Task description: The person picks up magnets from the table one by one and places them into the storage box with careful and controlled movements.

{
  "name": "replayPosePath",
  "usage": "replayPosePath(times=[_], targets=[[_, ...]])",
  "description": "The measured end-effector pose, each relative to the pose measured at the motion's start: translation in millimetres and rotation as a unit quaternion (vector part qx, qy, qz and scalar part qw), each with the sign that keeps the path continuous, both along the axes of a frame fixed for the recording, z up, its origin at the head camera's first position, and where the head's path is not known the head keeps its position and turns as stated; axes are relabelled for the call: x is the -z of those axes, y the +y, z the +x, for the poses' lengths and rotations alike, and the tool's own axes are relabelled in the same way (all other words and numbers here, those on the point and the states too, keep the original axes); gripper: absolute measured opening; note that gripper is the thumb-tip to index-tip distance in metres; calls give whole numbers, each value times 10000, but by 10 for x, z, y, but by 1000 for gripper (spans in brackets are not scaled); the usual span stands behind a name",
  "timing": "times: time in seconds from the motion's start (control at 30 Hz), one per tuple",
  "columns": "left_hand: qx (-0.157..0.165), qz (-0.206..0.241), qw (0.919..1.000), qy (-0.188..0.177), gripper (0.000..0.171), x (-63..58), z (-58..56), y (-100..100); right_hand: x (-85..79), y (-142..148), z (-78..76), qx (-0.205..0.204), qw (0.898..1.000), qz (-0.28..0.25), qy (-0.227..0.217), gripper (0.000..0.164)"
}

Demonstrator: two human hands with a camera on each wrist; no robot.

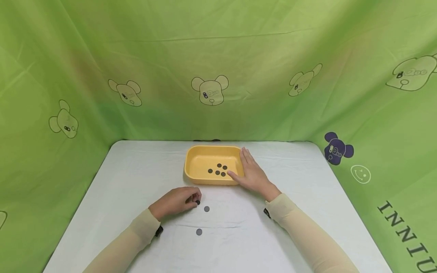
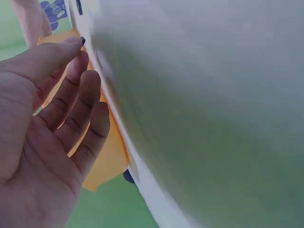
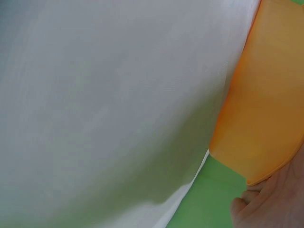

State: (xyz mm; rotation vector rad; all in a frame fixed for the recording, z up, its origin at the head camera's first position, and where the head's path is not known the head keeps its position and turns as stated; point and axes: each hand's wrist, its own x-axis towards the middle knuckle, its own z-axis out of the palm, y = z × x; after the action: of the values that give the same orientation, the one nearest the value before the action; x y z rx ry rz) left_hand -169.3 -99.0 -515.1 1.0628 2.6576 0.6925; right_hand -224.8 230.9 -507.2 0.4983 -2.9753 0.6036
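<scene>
The left hand (image 1: 175, 201) pinches one dark disc (image 1: 198, 203) between nearly closed thumb and fingertips, while the right hand (image 1: 253, 175) lays fairly straight fingers, thumb apart, along the right end of one yellow tray (image 1: 201, 157). Two loose discs (image 1: 206, 209) lie on the white worktop (image 1: 225, 250), one just beside the left fingertips, one farther off; five tray discs (image 1: 217, 172) lie near the right thumb.

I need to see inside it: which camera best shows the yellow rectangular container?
The head view looks into the yellow rectangular container, showing small dark round discs inside. The left wrist view shows it partly behind the left hand; the right wrist view, only part of its outside.
</scene>
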Motion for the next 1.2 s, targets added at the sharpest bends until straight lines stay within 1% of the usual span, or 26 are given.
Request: replayPosePath(times=[0.17,0.3,0.47,0.6,0.8,0.93,1.2], targets=[[-131,208,9995,-219,12,-83,-14,2,9,-4,-5,-14,10000,-12,68,110],[-209,387,9986,-304,13,-168,-31,17,13,-3,-8,-1,10000,-22,66,110],[-185,618,9975,-276,16,-242,-77,32,29,1,-19,-7,9999,-40,100,111],[-126,823,9963,-228,16,-300,-134,55,41,4,-21,10,9999,-88,80,112],[-114,1243,9922,-40,14,-393,-235,106,61,1,-18,32,9999,-81,58,112],[-165,1464,9891,-33,13,-428,-317,147,60,-2,-15,31,9999,-56,78,111],[-289,1647,9859,114,13,-471,-462,245,63,1,-21,36,9999,-48,110,112]])
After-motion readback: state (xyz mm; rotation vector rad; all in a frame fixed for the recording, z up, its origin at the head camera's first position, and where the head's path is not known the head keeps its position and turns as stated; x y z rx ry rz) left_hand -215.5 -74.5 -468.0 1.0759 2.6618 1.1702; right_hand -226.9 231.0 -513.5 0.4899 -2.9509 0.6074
